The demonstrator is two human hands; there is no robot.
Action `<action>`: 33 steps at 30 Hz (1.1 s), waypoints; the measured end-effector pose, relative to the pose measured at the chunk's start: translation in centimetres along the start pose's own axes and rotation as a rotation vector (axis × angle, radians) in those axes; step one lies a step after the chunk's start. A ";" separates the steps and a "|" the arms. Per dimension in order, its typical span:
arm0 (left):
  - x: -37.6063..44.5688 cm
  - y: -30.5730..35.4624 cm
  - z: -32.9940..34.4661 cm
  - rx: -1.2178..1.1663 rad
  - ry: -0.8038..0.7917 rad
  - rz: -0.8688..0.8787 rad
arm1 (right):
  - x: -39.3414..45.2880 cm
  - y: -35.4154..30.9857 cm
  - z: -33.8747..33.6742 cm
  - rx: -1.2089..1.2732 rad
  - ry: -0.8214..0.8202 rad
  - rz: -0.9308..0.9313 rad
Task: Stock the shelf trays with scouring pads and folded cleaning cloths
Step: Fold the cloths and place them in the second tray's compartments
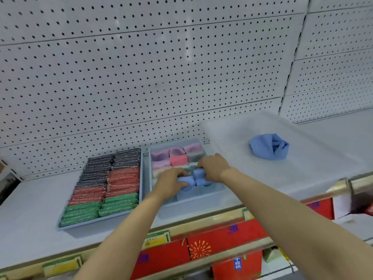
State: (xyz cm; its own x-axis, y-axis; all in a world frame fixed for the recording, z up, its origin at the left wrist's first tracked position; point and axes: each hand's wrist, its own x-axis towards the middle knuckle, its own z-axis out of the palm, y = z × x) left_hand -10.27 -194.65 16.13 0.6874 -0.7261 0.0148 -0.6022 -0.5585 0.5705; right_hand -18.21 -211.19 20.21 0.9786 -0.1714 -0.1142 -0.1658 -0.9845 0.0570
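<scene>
A divided blue tray (201, 196) on the shelf holds folded cloths in pink, purple, grey and cream. My left hand (171, 181) and my right hand (215, 167) both grip a folded blue cloth (196, 179) over the tray's front compartments. To its left a flat blue tray (101, 220) is filled with rows of black, red and green scouring pads (121, 178). A crumpled blue cloth (269, 146) lies in a clear plastic bin (302, 174) at the right.
White pegboard (141, 77) backs the white shelf (30, 219). The shelf's front edge carries a price rail with yellow-green labels (155, 238). Red packages (222, 241) sit on the shelf below. A blurred metal bar (351, 184) crosses at the right.
</scene>
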 end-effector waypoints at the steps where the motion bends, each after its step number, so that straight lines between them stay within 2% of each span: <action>1: 0.0 -0.1 0.1 0.001 -0.003 0.002 | 0.1 -0.2 0.4 -0.040 -0.001 0.002; 5: 0.1 -0.3 0.1 -0.001 -0.011 0.017 | 0.9 -0.8 2.0 -0.156 -0.015 -0.038; 9: 0.5 -0.9 0.2 -0.003 -0.028 0.029 | 1.4 -0.2 2.7 -0.007 -0.028 -0.025; 14: 1.4 0.0 0.4 -0.104 -0.077 0.037 | 1.5 -0.3 2.1 0.027 -0.078 -0.024; 19: 2.9 1.5 1.3 0.177 -0.061 0.091 | 1.3 0.2 1.5 0.100 -0.109 -0.041; 23: 3.7 2.6 0.6 0.310 -0.084 0.135 | 0.3 1.4 -0.7 0.099 0.037 -0.010; 27: 5.8 6.3 -1.5 0.278 0.013 0.162 | -2.1 5.5 -3.1 0.123 0.296 0.082; 33: 10.6 14.7 -1.9 0.474 0.032 0.313 | -5.6 13.7 -4.7 0.083 0.379 0.307</action>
State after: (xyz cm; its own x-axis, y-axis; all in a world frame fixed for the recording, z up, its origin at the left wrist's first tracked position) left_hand -11.06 -209.83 26.26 0.4544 -0.8775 0.1532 -0.8905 -0.4430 0.1040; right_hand -25.35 -223.55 26.31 0.8561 -0.4435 0.2654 -0.4472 -0.8930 -0.0499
